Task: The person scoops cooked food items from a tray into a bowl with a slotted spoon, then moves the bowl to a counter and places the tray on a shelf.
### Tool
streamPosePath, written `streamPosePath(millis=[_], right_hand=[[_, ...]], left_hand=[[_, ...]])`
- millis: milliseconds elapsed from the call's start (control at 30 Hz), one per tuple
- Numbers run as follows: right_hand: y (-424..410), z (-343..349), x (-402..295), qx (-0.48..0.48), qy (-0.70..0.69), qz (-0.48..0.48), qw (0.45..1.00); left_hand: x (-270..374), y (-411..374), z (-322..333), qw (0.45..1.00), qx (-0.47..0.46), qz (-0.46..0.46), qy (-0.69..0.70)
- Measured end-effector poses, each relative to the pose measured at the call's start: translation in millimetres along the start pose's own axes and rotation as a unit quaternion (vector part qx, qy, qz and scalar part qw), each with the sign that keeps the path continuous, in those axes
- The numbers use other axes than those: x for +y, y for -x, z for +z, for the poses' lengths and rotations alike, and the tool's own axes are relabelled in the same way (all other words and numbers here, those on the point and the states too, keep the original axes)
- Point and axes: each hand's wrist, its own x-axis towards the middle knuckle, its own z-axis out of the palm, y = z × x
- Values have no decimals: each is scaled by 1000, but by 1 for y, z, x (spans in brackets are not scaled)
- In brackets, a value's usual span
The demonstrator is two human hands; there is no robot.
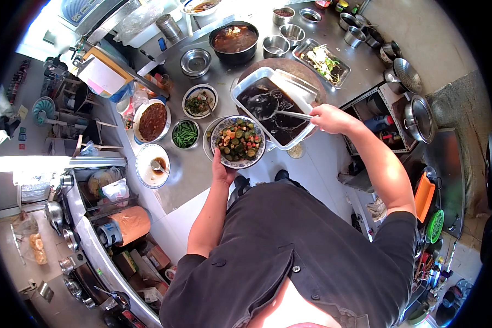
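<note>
My left hand grips the near rim of a blue-and-white patterned bowl holding cut green vegetables with orange and pinkish pieces. Another dish shows partly beneath that bowl. In my right hand is the handle of a metal ladle, its round head down in dark liquid. The liquid lies in a clear rectangular plastic tub, right beside the bowl; its lid or a pale panel shows along the far right side. Under the tub is a round chopping block.
Cut green beans, a bowl of reddish-brown sauce, a white bowl with a spoon and a plate of chopped greens stand left. Behind are a dark pot and a metal tray of vegetables. Shelving stands right.
</note>
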Motion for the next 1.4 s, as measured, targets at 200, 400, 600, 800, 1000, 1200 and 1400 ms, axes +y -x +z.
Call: streamPosePath(millis=[200, 400, 600, 800, 1000, 1200, 1400], right_hand=[[-26, 61, 49, 91, -132, -67, 985], [1, 120, 77, 113, -294, -64, 947], [22, 112, 70, 135, -270, -36, 953], [32, 84, 80, 192, -121, -36, 973], [45, 25, 80, 253, 235, -91, 934], [59, -38, 59, 188, 477, -123, 850], [72, -69, 16, 70, 438, -83, 893]], left_hand=[[-2, -8, -15, 1000, 11, 6, -9], [-3, -5, -12, 1000, 24, -7, -12], [-4, -10, -21, 1000, 17, 3, -2], [-3, -8, -12, 1000, 1, 4, -8], [-1, -6, -7, 1000, -2, 7, -11], [0, -7, -11, 1000, -20, -2, 8], [-1, -4, -7, 1000, 14, 2, 4]])
